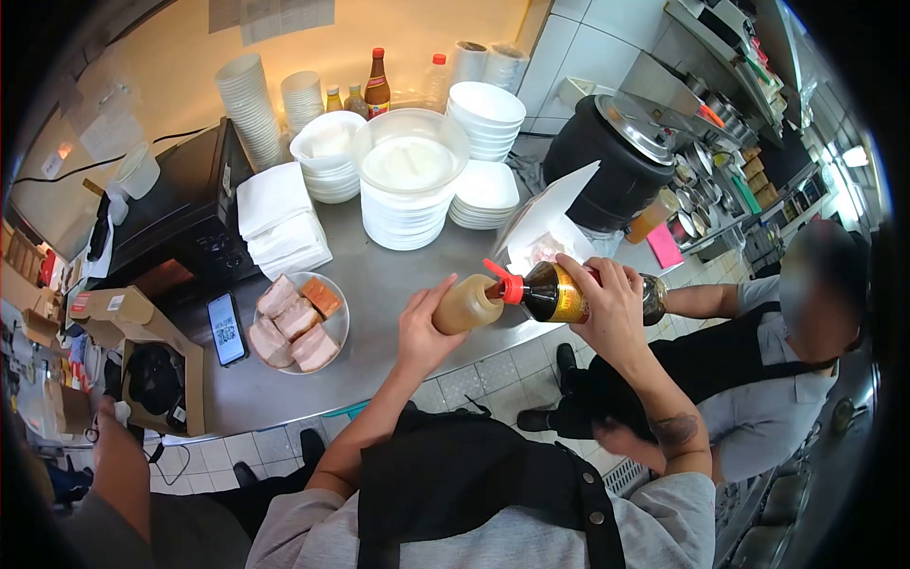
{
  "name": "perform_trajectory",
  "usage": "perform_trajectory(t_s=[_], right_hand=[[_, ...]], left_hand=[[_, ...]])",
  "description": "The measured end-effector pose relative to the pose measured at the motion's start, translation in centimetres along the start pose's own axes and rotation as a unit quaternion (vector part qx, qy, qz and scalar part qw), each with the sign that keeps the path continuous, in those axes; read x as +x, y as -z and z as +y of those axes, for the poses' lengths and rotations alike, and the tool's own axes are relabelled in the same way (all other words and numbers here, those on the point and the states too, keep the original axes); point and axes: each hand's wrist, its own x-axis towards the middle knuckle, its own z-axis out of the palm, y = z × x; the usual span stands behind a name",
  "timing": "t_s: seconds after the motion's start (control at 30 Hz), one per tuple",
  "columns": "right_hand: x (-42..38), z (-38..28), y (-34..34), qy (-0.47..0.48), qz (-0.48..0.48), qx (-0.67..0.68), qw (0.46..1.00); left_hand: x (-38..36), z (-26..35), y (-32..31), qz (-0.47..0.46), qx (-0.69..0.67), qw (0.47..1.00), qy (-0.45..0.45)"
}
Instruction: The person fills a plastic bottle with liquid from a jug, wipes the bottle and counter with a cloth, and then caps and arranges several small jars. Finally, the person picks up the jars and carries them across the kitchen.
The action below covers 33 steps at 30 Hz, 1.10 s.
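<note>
black apron [445, 488] up front, plates [406, 223] and meat [301, 321] beyond; left hand [422, 324] gripping squeeze bottle [463, 305], right hand [609, 305] gripping sauce bottle [555, 293], long axis crosswise, spout [511, 285] leftward!

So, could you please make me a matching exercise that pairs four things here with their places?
Things:
1. squeeze bottle
2. dark bottle
3. phone
4. clear plastic tub

Places:
A. on a stack of white dishes
B. in the wearer's right hand
C. between the cardboard box and the plate of meat
D. in the wearer's left hand

Pairs: 1-D; 2-B; 3-C; 4-A
</note>
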Motion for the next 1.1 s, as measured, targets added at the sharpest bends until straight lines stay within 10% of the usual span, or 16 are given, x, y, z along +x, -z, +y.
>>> perform_trajectory(t_s=[1.1], right_hand=[[-1.5,-1.3,-1.8,-0.088,0.04,0.127,0.987]], left_hand=[[0.7,1.6,0.4,-0.035,-0.08,0.994,0.065]])
